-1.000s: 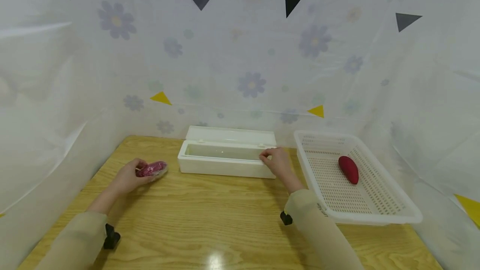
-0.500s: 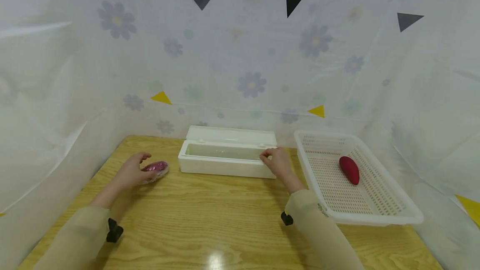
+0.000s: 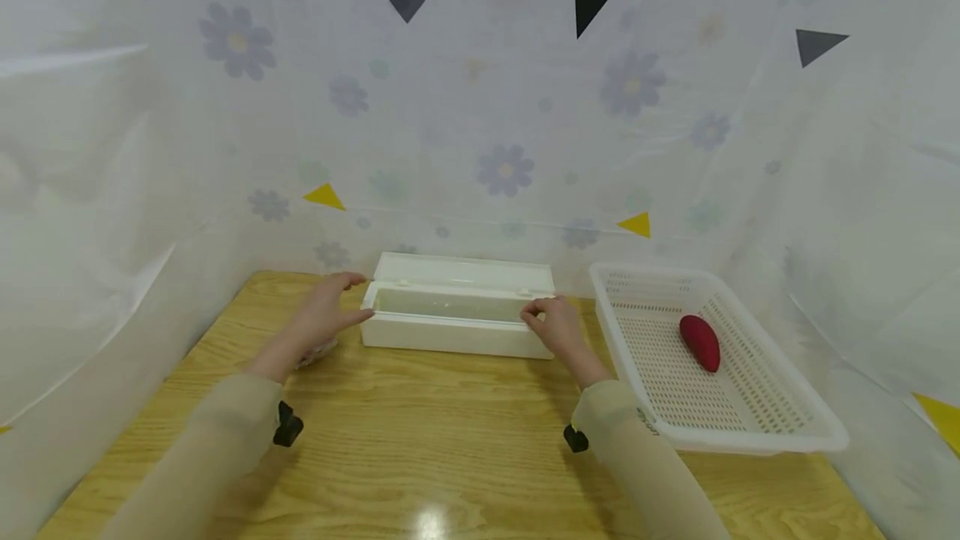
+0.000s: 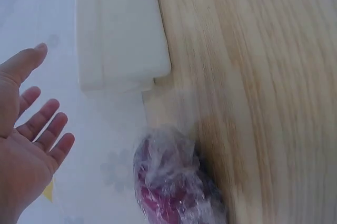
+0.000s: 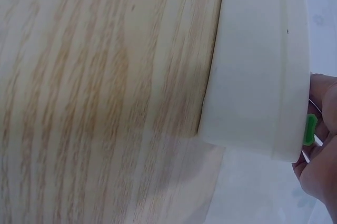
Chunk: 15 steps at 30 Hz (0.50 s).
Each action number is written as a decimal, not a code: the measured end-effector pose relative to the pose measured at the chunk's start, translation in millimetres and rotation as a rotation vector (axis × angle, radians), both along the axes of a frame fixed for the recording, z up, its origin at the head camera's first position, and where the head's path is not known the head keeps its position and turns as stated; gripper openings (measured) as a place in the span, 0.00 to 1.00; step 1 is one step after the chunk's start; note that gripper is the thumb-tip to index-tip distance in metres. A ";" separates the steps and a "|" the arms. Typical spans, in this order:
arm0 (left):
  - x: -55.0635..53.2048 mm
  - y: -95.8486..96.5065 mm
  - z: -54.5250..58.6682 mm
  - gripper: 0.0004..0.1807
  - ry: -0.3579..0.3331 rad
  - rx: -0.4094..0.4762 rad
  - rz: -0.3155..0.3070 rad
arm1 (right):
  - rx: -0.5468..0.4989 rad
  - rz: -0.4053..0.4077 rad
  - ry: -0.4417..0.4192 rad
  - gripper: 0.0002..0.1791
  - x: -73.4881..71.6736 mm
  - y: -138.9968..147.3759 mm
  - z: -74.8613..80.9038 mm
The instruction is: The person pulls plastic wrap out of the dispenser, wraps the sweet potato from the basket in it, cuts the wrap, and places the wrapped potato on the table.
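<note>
Seems half done: wrapped bundle (image 4: 168,187) behind spread left fingers (image 3: 348,281), still-bare red root (image 3: 700,343) right of right fingers (image 3: 538,305) clamped on green tab (image 5: 310,129).

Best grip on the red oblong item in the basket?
Likely from above, across the thick middle of the red oblong item: it lies flat, tapers toward its near end, and the walls of the white basket surround it.
</note>
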<state>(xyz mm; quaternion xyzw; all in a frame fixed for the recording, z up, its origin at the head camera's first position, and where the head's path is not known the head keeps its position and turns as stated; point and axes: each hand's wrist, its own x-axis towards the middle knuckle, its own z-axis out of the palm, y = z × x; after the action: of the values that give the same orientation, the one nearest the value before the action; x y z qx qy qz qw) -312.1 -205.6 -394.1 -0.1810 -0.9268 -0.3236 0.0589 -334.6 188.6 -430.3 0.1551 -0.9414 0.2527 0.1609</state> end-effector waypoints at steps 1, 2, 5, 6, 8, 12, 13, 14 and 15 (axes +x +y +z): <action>-2.7 4.2 -0.2 0.33 -0.005 0.010 -0.015 | -0.001 0.002 0.000 0.07 -0.2 0.3 -0.2; -5.8 8.2 -0.8 0.32 -0.008 0.016 -0.027 | -0.002 0.002 0.000 0.07 -0.4 0.6 -0.3; -15.2 19.9 -2.1 0.29 -0.011 0.017 -0.053 | 0.000 0.004 0.001 0.07 -1.3 1.3 -1.2; -18.8 23.5 -3.0 0.28 -0.008 0.007 -0.058 | 0.000 0.003 0.001 0.07 -1.5 1.4 -1.3; -25.2 29.3 -4.5 0.27 -0.006 -0.014 -0.063 | 0.003 0.003 0.004 0.07 -1.9 1.5 -1.7; -35.5 36.9 -5.7 0.24 -0.015 -0.048 -0.075 | 0.006 0.000 0.010 0.07 -2.3 1.5 -2.1; -36.8 38.1 -5.3 0.24 -0.022 -0.048 -0.079 | 0.006 -0.001 0.010 0.07 -2.3 1.4 -2.0; -38.5 39.2 -5.2 0.23 -0.026 -0.051 -0.081 | 0.005 -0.002 0.009 0.07 -2.6 1.2 -2.2; -40.0 40.0 -5.2 0.23 -0.030 -0.054 -0.083 | 0.005 -0.005 0.007 0.06 -2.8 1.0 -2.4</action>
<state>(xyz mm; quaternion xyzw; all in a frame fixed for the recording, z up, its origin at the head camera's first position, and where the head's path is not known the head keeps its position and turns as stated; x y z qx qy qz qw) -352.1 -165.6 -399.4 -0.2159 -0.9277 -0.3033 0.0268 -337.4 189.6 -432.7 0.1541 -0.9418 0.2494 0.1643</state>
